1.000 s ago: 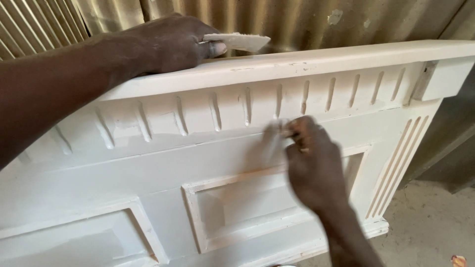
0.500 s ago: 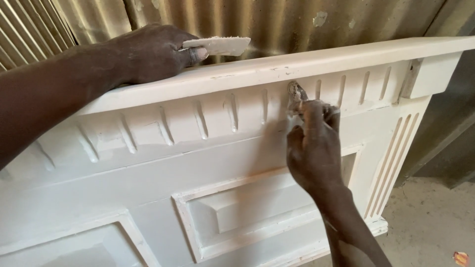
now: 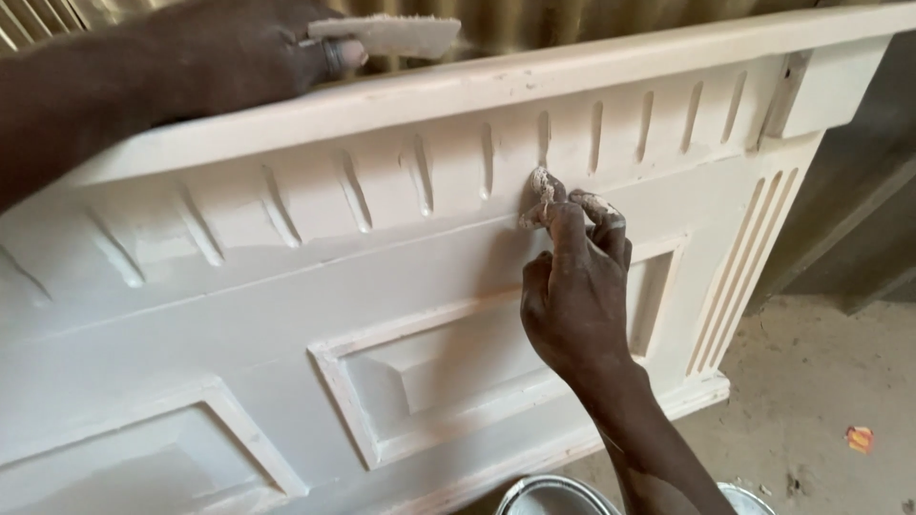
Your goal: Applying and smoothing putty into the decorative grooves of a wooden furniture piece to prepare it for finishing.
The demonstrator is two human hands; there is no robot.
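Corrugated wall behind, cream panel (image 3: pixel 458 324) mostly filled; right hand (image 3: pixel 572 286) pinched putty at twelve o'clock, left hand (image 3: pixel 239 48) gripped a scraper (image 3: pixel 391 33).

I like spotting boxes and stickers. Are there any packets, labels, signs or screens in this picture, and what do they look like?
Round containers: bottom edge, below the right hand; pale metal rims only, possibly tins, no label showing.
Small scrap: on the dusty floor at the right; orange and red, maybe a wrapper, too small to tell.
No signs or screens in view.
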